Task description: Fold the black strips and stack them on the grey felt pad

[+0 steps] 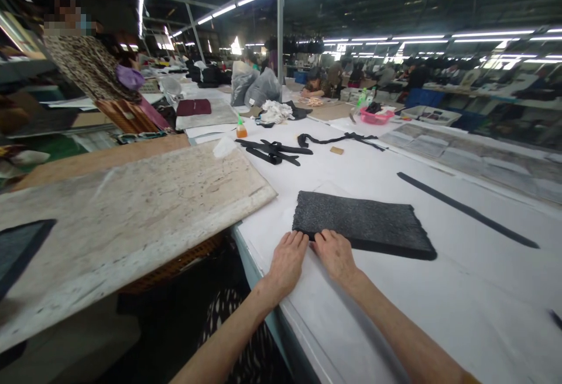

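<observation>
A dark grey, textured fabric panel lies flat on the white table, with a smooth black band along its near edge. At the panel's near left corner, my left hand has its fingers bent over the banded edge. Close beside it, my right hand grips the same edge a little further right. Both hands are closed on the cloth, and the thumbs are mostly hidden. A long black fabric strip lies apart on the table to the right of the panel.
Beyond the panel lie a heap of black strips, a small tan block and an orange bottle. A pink basket stands further back. A stained board adjoins on the left. Another person stands at far left.
</observation>
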`<state>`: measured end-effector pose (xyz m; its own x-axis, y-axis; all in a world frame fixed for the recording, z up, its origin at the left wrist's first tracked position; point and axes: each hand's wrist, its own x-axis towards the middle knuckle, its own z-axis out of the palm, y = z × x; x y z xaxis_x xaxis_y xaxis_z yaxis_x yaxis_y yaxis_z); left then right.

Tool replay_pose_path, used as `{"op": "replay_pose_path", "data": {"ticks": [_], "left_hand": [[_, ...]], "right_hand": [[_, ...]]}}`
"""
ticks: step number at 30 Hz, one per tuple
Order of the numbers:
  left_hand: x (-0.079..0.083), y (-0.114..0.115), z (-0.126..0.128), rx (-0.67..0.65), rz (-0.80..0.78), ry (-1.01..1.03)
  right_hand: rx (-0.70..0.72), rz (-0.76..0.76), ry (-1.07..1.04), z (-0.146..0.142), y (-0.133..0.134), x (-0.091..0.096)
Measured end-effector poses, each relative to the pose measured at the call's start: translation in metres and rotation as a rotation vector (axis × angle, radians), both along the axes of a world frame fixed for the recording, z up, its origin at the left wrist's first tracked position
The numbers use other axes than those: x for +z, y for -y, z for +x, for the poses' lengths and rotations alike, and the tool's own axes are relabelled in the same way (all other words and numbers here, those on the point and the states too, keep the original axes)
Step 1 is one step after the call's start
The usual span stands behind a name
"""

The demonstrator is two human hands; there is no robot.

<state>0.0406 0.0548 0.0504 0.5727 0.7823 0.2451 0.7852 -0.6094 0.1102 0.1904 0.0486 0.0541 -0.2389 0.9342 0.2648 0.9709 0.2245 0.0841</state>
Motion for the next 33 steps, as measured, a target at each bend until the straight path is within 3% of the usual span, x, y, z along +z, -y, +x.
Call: {"op": "replay_pose_path", "data": {"ticks": [10,18,21,25,29,33], "left_hand": [[0.002,-0.003,0.006,0.035,-0.026,-0.05],[0.002,-0.003,0.006,0.049,-0.026,-0.105],[0.003,-0.003,0.005,0.041,-0.026,-0.13],[0.009,-0.003,0.007,0.042,-0.027,-0.186],[0.016,-0.003,0.01,0.035,0.003,-0.264],[0.022,-0.009,0.015,0.029,0.05,-0.278]], "right_hand": [[-0.083,-0.13,-0.104,-0.012,-0.007,0.009],[-0.286,-0.134,-0.489,0.006,-0.022,0.012],[-0.369,-0.126,-0.747,0.033,-0.026,0.011],[-0.476,-0.088,-1.135,0.093,-0.022,0.011],[-0.64,0.093,-1.393,0.169,-0.002,0.019],[-0.791,0.316,-1.524,0.241,0.036,0.03]]}}
